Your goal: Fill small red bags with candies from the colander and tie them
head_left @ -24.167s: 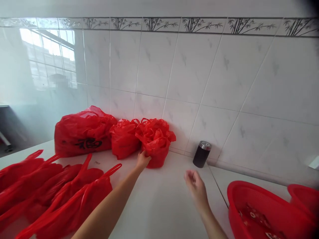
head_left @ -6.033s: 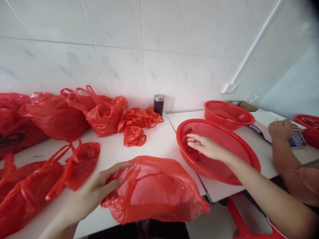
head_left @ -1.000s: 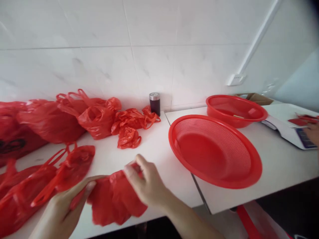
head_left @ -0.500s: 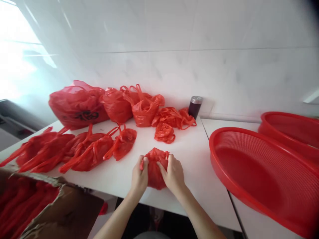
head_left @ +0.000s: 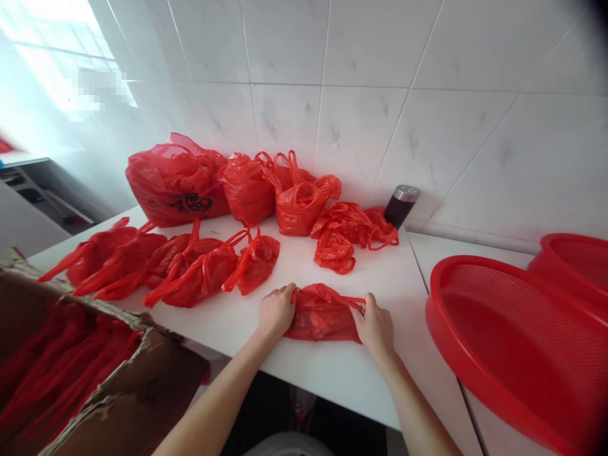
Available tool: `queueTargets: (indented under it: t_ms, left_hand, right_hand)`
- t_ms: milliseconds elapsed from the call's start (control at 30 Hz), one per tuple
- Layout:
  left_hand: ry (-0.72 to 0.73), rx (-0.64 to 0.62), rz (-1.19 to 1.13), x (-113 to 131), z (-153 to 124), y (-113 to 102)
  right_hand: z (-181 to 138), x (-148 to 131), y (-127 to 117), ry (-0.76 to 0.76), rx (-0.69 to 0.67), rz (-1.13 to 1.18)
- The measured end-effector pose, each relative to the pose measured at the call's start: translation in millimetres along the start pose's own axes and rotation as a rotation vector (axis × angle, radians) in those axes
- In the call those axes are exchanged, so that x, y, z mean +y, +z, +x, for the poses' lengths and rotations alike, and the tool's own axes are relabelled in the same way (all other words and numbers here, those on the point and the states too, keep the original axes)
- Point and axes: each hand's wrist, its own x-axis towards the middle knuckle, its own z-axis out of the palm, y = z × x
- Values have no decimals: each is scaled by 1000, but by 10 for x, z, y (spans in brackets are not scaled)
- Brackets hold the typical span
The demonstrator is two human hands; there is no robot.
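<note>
A red plastic bag [head_left: 323, 315] lies on the white table [head_left: 332, 373] in front of me, spread sideways between my hands. Its contents show only dimly through the thin film. My left hand [head_left: 278, 310] is closed on the bag's left end. On the other side, my right hand [head_left: 375, 323] pinches a handle, which is stretched out to the right. Beyond my left hand lies a tied red bag [head_left: 259, 261]. A small crumpled red bag [head_left: 334, 251] rests just behind the one I hold.
Several tied red bags [head_left: 114, 253] lie to the left, beside a cardboard box [head_left: 142, 386] of red bundles. Fuller bags [head_left: 178, 183] stand along the tiled wall. A dark tumbler [head_left: 401, 206] is at the back. Red plastic baskets [head_left: 437, 310] occupy the right.
My hands have moved apart, the right one outward, and the bag has gone from a bunched shape to a wide, stretched one. My view has shifted slightly left.
</note>
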Motion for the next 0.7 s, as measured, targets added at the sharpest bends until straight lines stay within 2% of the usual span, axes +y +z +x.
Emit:
queueTargets:
  t_ms: [167, 333, 433, 500, 567, 633, 667, 700]
  left_hand:
    - [12, 2, 10, -176, -148, -152]
    - [-25, -21, -100, -377, -303, -309]
    - [-43, -32, -147, -379, -327, -356]
    - [-40, 22, -142, -262, -351, -385]
    - [-17, 113, -121, -44, -385, -399]
    - [79, 140, -85, 222, -391, -375]
    - [171, 97, -69, 344, -370, -351]
    - [325, -44, -15, 443, -331, -326]
  right_hand:
    - [-56, 65, -110, 11, -6, -228]
    - [-69, 64, -176, 68, -49, -243]
    - [-58, 56, -190, 122, -82, -208]
    - [-56, 76, -211, 175, -117, -137]
    - [-58, 121, -237, 231, -147, -32]
    - [-58, 185, -253, 272, -167, 61]
    - [-56, 223, -254, 280, -170, 95]
    - [-53, 261, -249, 285, -167, 122]
